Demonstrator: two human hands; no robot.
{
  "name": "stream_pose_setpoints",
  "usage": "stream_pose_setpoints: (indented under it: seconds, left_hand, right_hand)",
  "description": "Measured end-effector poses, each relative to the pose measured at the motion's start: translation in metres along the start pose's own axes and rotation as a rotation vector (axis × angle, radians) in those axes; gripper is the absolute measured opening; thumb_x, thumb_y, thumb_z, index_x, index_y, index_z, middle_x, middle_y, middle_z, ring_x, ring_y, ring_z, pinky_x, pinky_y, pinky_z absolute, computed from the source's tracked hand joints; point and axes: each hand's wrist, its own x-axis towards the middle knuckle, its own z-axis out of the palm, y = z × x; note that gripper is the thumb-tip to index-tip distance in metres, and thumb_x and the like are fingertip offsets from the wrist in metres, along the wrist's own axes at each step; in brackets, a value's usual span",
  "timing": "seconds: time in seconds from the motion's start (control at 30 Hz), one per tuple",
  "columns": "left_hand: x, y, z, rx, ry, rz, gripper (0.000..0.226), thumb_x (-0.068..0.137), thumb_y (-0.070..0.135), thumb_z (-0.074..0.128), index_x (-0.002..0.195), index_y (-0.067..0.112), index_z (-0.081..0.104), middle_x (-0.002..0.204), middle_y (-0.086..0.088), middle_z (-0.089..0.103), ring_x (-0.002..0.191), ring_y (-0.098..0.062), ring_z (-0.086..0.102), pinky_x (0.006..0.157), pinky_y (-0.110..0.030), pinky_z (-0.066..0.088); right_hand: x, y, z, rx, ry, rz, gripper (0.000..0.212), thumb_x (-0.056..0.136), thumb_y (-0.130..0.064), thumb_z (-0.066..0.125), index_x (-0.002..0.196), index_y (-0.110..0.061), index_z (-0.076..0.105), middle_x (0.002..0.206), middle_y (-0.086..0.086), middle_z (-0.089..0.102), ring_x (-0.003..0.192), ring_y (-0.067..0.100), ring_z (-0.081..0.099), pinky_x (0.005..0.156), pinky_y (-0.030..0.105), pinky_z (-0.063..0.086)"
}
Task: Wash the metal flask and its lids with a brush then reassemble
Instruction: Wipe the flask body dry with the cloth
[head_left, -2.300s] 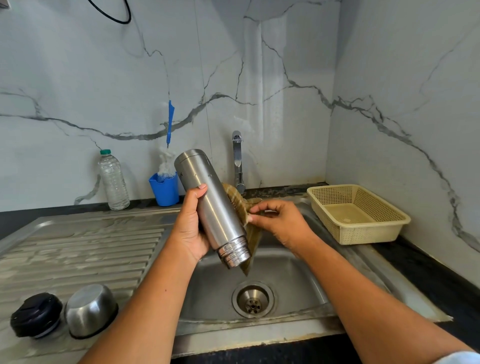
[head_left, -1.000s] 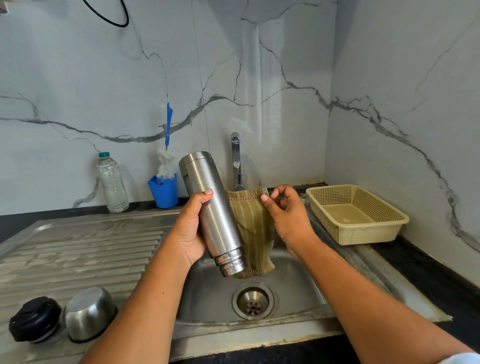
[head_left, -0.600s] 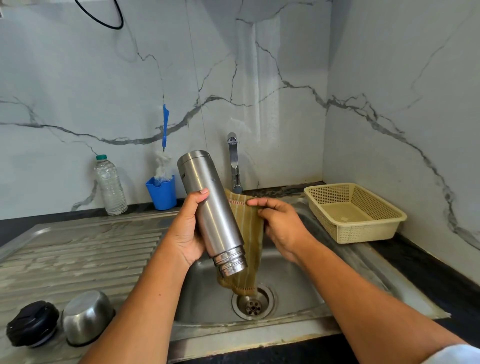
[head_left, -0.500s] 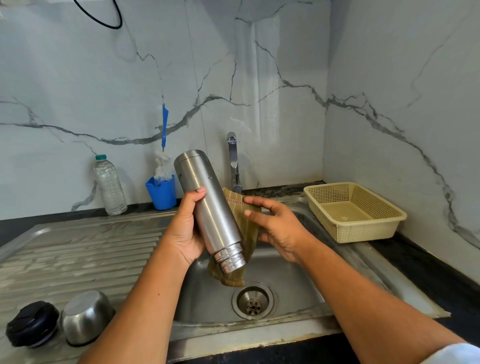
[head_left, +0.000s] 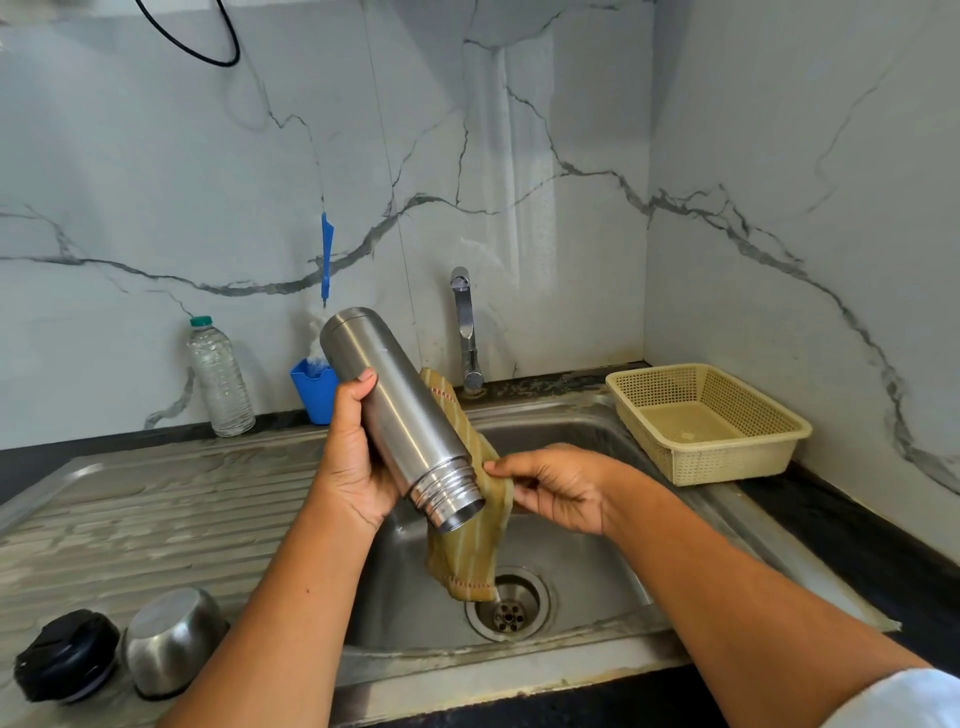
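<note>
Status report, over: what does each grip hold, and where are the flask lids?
Left grip holds flask, mouth tilted down over sink. Right grip pinches striped cloth at flask neck. Black lid, steel lid off, on drainboard.

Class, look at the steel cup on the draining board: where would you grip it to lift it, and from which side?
Probably from above, clasping the steel cup round its wall near the rim. It sits mouth down, its domed base looks smooth, and the black lid crowds its left.
</note>
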Motion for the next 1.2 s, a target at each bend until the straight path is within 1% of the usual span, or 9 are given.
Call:
stream_pose_setpoints:
  seconds: [0.17, 0.27, 0.33, 0.47, 0.6, 0.77, 0.93, 1.1, 1.2]
  left_hand:
    - [0.001, 0.002, -0.002, -0.035, 0.038, 0.009, 0.041, 0.092, 0.044, 0.059, 0.117, 0.011, 0.061, 0.085, -0.009, 0.074, 0.074, -0.023, 0.074, 0.065, -0.037, 0.063]
    - [0.004, 0.003, -0.006, -0.071, 0.081, 0.021, 0.059, 0.086, 0.045, 0.067, 0.133, 0.011, 0.057, 0.095, -0.011, 0.072, 0.086, -0.026, 0.073, 0.074, -0.042, 0.063]
    - [0.007, 0.003, -0.009, -0.084, 0.111, 0.018, 0.066, 0.087, 0.045, 0.069, 0.140, 0.010, 0.054, 0.099, -0.012, 0.072, 0.090, -0.028, 0.072, 0.080, -0.044, 0.062]
    - [0.009, -0.001, -0.013, -0.074, 0.130, -0.029, 0.057, 0.088, 0.045, 0.069, 0.131, 0.010, 0.058, 0.090, -0.011, 0.073, 0.080, -0.027, 0.074, 0.071, -0.042, 0.063]
    - [0.005, -0.003, -0.013, -0.034, 0.125, -0.115, 0.054, 0.090, 0.045, 0.067, 0.126, 0.007, 0.057, 0.081, -0.013, 0.072, 0.070, -0.028, 0.074, 0.061, -0.042, 0.062]
    - [0.004, -0.005, -0.015, 0.073, 0.097, -0.182, 0.060, 0.083, 0.044, 0.072, 0.129, 0.007, 0.058, 0.087, -0.015, 0.074, 0.074, -0.028, 0.073, 0.065, -0.040, 0.063]
    - [0.003, -0.008, -0.015, 0.169, 0.067, -0.248, 0.067, 0.076, 0.043, 0.076, 0.130, 0.008, 0.060, 0.094, -0.014, 0.074, 0.079, -0.027, 0.073, 0.067, -0.040, 0.062]
    - [0.004, -0.009, -0.012, 0.185, 0.063, -0.250, 0.069, 0.072, 0.041, 0.078, 0.131, 0.010, 0.061, 0.092, -0.013, 0.074, 0.078, -0.027, 0.073, 0.066, -0.041, 0.061]
    - [0.005, -0.010, -0.009, 0.151, 0.093, -0.211, 0.062, 0.072, 0.038, 0.077, 0.126, 0.012, 0.061, 0.087, -0.011, 0.074, 0.078, -0.026, 0.073, 0.065, -0.041, 0.061]
  right_hand:
    - [-0.002, 0.001, 0.008, -0.050, -0.008, -0.068, 0.025, 0.095, -0.002, 0.063, 0.118, 0.005, 0.064, 0.105, 0.018, 0.073, 0.094, 0.024, 0.072, 0.092, 0.034, 0.060]
    - [-0.005, -0.001, 0.011, -0.066, -0.019, -0.136, 0.033, 0.101, -0.019, 0.058, 0.128, -0.001, 0.063, 0.119, 0.020, 0.071, 0.113, 0.032, 0.067, 0.107, 0.048, 0.050]
    - [-0.005, -0.004, 0.012, -0.032, -0.029, -0.172, 0.038, 0.104, -0.024, 0.055, 0.134, 0.000, 0.060, 0.127, 0.023, 0.068, 0.121, 0.035, 0.064, 0.108, 0.051, 0.049]
    - [-0.003, -0.006, 0.013, 0.057, -0.037, -0.234, 0.044, 0.106, -0.024, 0.050, 0.140, 0.004, 0.054, 0.134, 0.029, 0.061, 0.115, 0.036, 0.064, 0.103, 0.050, 0.053]
    - [-0.004, -0.014, 0.008, 0.125, -0.062, -0.306, 0.050, 0.102, -0.021, 0.056, 0.143, 0.007, 0.049, 0.117, 0.021, 0.067, 0.108, 0.032, 0.065, 0.110, 0.051, 0.047]
    - [-0.003, -0.020, -0.001, 0.162, 0.006, -0.379, 0.046, 0.098, 0.002, 0.057, 0.142, 0.002, 0.048, 0.129, 0.025, 0.065, 0.120, 0.037, 0.065, 0.102, 0.049, 0.054]
    - [-0.001, -0.019, 0.000, 0.072, 0.055, -0.384, 0.031, 0.099, 0.004, 0.055, 0.130, -0.004, 0.056, 0.110, 0.018, 0.073, 0.105, 0.031, 0.070, 0.095, 0.046, 0.058]
    - [-0.001, -0.020, -0.001, 0.053, 0.074, -0.367, 0.024, 0.100, 0.000, 0.056, 0.124, -0.005, 0.058, 0.110, 0.017, 0.074, 0.107, 0.031, 0.071, 0.095, 0.046, 0.057]
    - [-0.001, -0.021, -0.001, -0.062, 0.173, -0.343, 0.024, 0.098, -0.003, 0.062, 0.122, -0.002, 0.058, 0.111, 0.018, 0.074, 0.107, 0.030, 0.072, 0.097, 0.048, 0.057]
